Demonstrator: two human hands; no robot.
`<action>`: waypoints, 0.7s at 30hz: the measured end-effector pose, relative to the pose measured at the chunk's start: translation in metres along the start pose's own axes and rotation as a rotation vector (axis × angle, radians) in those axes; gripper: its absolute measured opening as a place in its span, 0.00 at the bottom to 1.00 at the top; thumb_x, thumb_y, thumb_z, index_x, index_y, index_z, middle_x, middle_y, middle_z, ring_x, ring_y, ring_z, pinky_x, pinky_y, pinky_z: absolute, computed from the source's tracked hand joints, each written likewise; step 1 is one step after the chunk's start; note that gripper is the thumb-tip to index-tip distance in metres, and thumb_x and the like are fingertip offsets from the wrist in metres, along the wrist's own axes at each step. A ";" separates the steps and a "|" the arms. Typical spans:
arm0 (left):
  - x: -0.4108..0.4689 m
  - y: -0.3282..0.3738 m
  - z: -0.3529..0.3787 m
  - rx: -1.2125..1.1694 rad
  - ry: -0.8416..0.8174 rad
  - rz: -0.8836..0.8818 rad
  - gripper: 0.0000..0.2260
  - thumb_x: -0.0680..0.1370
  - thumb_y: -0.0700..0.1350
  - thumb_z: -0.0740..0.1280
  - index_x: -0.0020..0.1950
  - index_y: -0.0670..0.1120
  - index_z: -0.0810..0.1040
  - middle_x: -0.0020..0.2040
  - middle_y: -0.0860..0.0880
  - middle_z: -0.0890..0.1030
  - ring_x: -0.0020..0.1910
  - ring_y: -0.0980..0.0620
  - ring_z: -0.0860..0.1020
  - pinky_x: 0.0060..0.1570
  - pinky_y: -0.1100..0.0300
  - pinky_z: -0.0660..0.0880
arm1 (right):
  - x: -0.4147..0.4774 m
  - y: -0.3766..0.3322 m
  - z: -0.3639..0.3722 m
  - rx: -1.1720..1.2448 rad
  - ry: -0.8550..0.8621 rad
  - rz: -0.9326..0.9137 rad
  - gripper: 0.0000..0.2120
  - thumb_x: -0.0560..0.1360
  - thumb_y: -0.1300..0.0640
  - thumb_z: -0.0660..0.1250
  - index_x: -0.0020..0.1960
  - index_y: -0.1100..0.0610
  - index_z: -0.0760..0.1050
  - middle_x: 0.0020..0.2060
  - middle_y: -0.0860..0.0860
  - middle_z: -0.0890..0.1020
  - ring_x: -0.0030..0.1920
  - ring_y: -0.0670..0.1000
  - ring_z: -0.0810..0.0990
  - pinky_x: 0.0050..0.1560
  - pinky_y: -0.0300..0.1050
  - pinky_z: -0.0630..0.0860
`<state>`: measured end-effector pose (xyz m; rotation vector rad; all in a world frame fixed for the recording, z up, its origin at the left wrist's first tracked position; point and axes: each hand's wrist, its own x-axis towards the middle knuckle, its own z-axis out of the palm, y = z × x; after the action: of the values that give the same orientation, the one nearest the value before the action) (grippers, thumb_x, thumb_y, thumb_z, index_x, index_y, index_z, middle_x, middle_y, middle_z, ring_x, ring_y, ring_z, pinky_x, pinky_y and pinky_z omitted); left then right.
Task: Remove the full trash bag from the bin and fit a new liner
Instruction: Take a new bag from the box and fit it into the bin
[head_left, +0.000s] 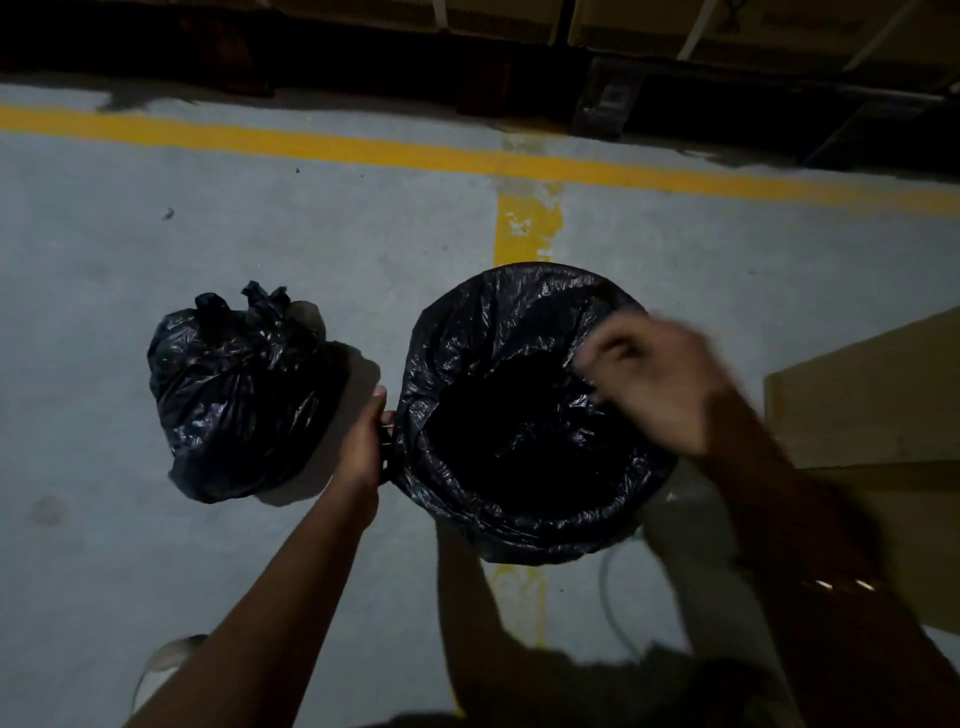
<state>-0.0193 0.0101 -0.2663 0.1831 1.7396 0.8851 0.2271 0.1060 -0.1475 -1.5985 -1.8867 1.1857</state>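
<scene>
A tied full black trash bag (236, 395) sits on the grey floor to the left of the bin. The round bin (519, 540) stands at centre, wrapped in a new black liner (498, 332) whose edge is folded over the rim. My left hand (363, 441) grips the liner at the bin's left rim. My right hand (654, 384), blurred by motion, pinches the liner at the right rim. The inside of the bin is dark.
Yellow painted lines (363, 148) cross the concrete floor beyond and under the bin. A cardboard box (872, 395) stands close on the right. Dark pallets and strapped boxes (675, 62) line the far edge. My shoe (166, 660) shows at lower left.
</scene>
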 end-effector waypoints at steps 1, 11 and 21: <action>0.002 -0.001 -0.003 0.031 0.089 0.040 0.27 0.79 0.67 0.57 0.56 0.46 0.82 0.52 0.47 0.84 0.54 0.48 0.80 0.55 0.51 0.76 | 0.008 -0.009 0.021 -0.254 -0.268 0.017 0.04 0.76 0.58 0.68 0.46 0.51 0.81 0.41 0.48 0.84 0.41 0.49 0.82 0.45 0.44 0.78; -0.023 0.006 0.027 0.195 0.039 0.383 0.35 0.72 0.73 0.60 0.74 0.57 0.68 0.72 0.50 0.73 0.71 0.49 0.73 0.71 0.42 0.70 | 0.071 0.053 0.155 -0.966 -0.888 0.363 0.20 0.83 0.60 0.57 0.73 0.63 0.72 0.74 0.60 0.73 0.72 0.60 0.73 0.69 0.51 0.71; -0.024 -0.008 0.018 -0.078 -0.062 0.162 0.28 0.75 0.77 0.53 0.59 0.63 0.83 0.61 0.56 0.83 0.64 0.53 0.79 0.68 0.45 0.72 | 0.069 0.033 0.148 -0.553 -0.738 0.447 0.20 0.84 0.58 0.56 0.71 0.66 0.73 0.71 0.61 0.75 0.70 0.59 0.75 0.62 0.42 0.72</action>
<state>0.0076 -0.0005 -0.2547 0.2995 1.6469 1.0526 0.1179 0.1191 -0.2720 -2.1573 -2.5619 1.7211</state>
